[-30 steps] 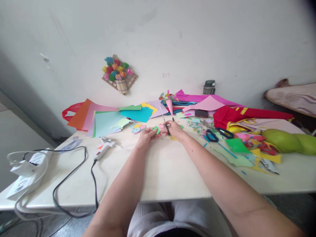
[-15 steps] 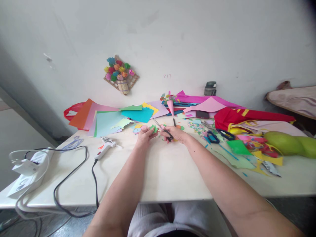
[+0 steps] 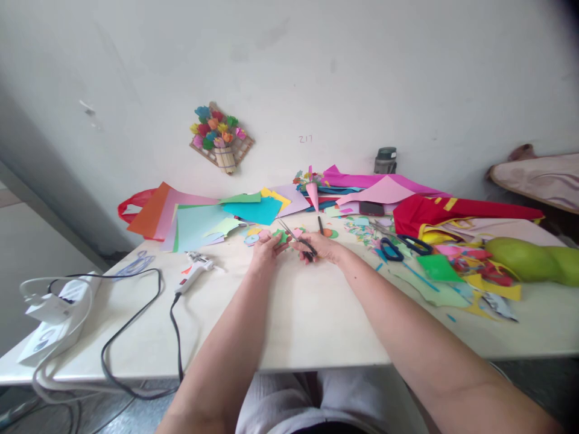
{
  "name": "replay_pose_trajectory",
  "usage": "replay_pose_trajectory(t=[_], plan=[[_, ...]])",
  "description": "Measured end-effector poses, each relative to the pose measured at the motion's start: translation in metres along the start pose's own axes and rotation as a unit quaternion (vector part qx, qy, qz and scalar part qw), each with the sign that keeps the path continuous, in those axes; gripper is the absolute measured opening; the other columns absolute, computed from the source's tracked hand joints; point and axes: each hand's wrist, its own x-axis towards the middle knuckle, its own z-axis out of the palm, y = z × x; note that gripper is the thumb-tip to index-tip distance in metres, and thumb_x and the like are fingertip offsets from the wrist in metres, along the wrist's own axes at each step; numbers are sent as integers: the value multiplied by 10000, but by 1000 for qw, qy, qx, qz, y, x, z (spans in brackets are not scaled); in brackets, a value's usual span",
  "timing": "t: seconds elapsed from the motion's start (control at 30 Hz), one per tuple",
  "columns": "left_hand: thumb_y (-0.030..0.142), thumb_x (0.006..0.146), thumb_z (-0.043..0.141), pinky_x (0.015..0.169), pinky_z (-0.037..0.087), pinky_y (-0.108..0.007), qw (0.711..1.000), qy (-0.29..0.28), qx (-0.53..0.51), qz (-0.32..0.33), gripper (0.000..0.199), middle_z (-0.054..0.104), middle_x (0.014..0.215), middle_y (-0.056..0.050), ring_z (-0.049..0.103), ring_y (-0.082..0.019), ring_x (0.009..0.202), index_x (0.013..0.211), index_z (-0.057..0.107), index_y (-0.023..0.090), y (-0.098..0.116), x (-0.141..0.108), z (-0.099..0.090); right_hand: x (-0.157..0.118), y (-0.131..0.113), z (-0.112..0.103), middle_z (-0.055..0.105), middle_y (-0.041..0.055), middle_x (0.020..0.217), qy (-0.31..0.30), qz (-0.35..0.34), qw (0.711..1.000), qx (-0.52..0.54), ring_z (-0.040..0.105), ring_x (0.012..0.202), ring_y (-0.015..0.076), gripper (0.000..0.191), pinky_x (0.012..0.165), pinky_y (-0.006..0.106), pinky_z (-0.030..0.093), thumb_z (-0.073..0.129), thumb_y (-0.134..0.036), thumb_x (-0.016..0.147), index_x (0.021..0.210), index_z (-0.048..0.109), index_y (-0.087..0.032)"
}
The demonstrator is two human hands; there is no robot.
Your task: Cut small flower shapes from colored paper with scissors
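Between the fingers of my left hand (image 3: 266,248) is a small piece of green paper (image 3: 281,237) with an uneven edge. My right hand (image 3: 322,247) is closed around the dark handles of a pair of scissors (image 3: 309,246). Their metal blades point away and to the left, right beside the green paper. Whether the blades touch the paper I cannot tell. Just beyond my hands lie small cut paper pieces (image 3: 252,239) and a black pen-like stick (image 3: 320,225).
On the left lie a glue gun (image 3: 192,278) with a black cord and a white power strip (image 3: 56,325). Coloured paper sheets (image 3: 203,223) line the back. To the right are blue-handled scissors (image 3: 391,249), paper scraps (image 3: 441,289), a red cloth (image 3: 420,214) and a green rounded object (image 3: 515,260).
The scissor blades have shifted slightly to the left against the green paper, which has turned a little in my left fingers. Both hands keep their hold.
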Motion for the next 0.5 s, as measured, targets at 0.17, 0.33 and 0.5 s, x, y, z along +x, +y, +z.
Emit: replay_pose_trajectory(t=[0.17, 0.33, 0.5], plan=[[269, 619, 751, 691, 529, -268, 1000, 14, 1, -7, 243, 692, 780, -50, 677, -183, 769, 765, 606, 141, 0, 0, 2, 2, 0, 4, 573, -21, 529, 12, 0, 1000, -13, 509, 374, 66, 277, 310, 156, 301, 657, -395, 737, 700, 532, -151], [261, 630, 739, 680, 532, -262, 1000, 16, -4, -10, 228, 701, 785, -64, 671, -170, 741, 787, 642, 127, 1, -1, 4, 5, 4, 5, 577, -24, 545, 17, 3, 1000, -7, 527, 396, 69, 257, 317, 152, 311, 657, -386, 731, 730, 550, -152], [269, 620, 748, 668, 527, -257, 1000, 16, -5, -9, 242, 703, 785, -67, 670, -171, 740, 791, 647, 131, -1, 0, 3, 8, 8, 6, 567, -27, 543, 20, -5, 1000, -8, 523, 390, 70, 258, 309, 154, 310, 651, -390, 728, 730, 546, -154]])
